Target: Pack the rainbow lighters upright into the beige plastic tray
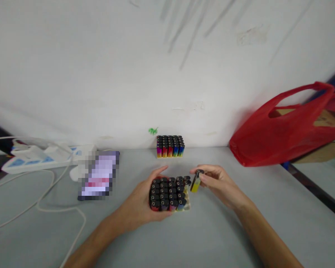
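Observation:
My left hand [145,197] is wrapped around the left side of a tray of black-topped lighters [167,193], thumb at the near side and fingers at the far side. The tray's pale rim and bare sockets [187,204] show along its right column, where a couple of lighters stand at the far end. Just right of the tray, my right hand [216,182] pinches one yellow lighter [195,185] near its black top; it is slightly tilted. Behind, against the wall, stands a second block of lighters [170,147] with rainbow-coloured bodies.
At left on the grey table [212,238] lie a phone [100,175] with a blurred screen, a white power strip [50,158] and loose white cables [52,210]. A red plastic bag [279,130] leans at the right, with cardboard [329,119] by it. The white wall [128,74] bounds the back.

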Demonstrator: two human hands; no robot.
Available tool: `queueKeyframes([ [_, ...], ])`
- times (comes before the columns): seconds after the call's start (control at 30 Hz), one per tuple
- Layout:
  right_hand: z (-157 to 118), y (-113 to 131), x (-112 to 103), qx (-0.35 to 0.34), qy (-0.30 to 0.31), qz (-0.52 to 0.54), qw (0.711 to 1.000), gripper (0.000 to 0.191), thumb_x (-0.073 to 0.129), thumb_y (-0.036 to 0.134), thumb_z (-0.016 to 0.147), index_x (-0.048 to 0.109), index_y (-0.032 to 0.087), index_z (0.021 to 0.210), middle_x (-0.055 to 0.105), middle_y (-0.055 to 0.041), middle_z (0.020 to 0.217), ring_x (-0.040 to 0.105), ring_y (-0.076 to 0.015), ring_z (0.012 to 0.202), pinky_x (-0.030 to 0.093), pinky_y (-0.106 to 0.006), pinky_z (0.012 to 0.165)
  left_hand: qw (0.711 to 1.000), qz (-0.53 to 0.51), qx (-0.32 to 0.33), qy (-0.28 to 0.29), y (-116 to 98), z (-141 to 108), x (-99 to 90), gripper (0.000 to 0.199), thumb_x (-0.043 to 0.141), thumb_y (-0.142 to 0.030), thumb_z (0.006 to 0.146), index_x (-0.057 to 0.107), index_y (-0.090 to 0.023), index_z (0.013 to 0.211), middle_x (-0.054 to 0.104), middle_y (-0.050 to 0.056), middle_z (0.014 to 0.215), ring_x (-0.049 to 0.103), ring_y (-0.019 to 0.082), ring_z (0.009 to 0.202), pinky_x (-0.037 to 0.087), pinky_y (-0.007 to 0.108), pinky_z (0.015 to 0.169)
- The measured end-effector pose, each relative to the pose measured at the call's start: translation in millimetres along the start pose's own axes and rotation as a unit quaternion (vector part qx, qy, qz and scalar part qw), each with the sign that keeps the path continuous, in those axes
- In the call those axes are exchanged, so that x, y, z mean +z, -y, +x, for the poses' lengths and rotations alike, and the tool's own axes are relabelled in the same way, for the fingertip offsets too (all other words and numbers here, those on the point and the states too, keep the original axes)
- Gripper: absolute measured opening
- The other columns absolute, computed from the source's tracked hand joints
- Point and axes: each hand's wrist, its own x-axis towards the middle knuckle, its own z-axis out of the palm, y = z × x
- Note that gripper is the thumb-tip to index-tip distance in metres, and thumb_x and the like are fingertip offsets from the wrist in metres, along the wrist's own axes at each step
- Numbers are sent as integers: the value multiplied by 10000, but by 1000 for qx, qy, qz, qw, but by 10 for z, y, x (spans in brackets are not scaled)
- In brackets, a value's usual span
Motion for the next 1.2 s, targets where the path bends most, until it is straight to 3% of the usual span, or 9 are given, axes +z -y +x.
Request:
queueKeyframes([
  [0.17, -10, 54, -26, -9, 77, -17, 997, 274, 945, 444, 872, 924, 256, 1070, 776, -61, 940, 649, -206, 842, 512, -325, 775, 1000, 30, -7, -4, 11, 8, -20, 1113, 984, -316, 777, 342, -350, 1685, 713, 73, 1357, 805, 276, 989, 657, 380, 836],
  [0.3, 0, 44, -46, -13, 103, -62, 993, 251, 932, 399, 893, 929, 274, 1111, 684, -32, 851, 556, -181, 774, 444, -298, 684, 997, 75, -6, -21, -3, 15, -44, 1119, 988, -339, 775, 346, -339, 1692, 737, 66, 1311, 792, 311, 1061, 637, 433, 927],
  [0.47, 9, 43, -17, -12, 118, -86, 989, 259, 929, 365, 899, 923, 287, 1146, 619, -14, 858, 535, -176, 783, 439, -302, 696, 995, 89, -10, -34, -11, 13, -51, 1129, 1006, -348, 734, 389, -326, 1678, 714, 81, 1356, 766, 343, 1154, 603, 472, 1017],
  [0.77, -4, 40, 14, -4, 96, -99, 990, 227, 935, 383, 897, 918, 264, 1090, 592, 11, 788, 486, -153, 711, 377, -300, 647, 994, 100, 0, -50, -2, 5, -48, 1169, 1029, -350, 711, 380, -343, 1683, 719, 95, 1411, 762, 366, 1218, 601, 488, 1069],
  [1.07, 3, 45, 14, -32, 91, -111, 989, 158, 916, 408, 921, 936, 284, 1017, 651, -19, 827, 535, -172, 749, 391, -325, 686, 995, 90, -7, -40, 9, 4, -56, 1178, 1018, -343, 722, 350, -346, 1693, 727, 79, 1344, 798, 331, 1080, 655, 445, 937],
  [1.2, -1, 41, 52, -34, 75, -102, 991, 185, 930, 433, 901, 932, 272, 992, 652, -13, 794, 531, -169, 733, 390, -321, 677, 995, 89, -6, -36, 18, -5, -74, 1182, 1028, -318, 713, 362, -359, 1689, 715, 72, 1366, 787, 337, 1131, 632, 469, 1011],
])
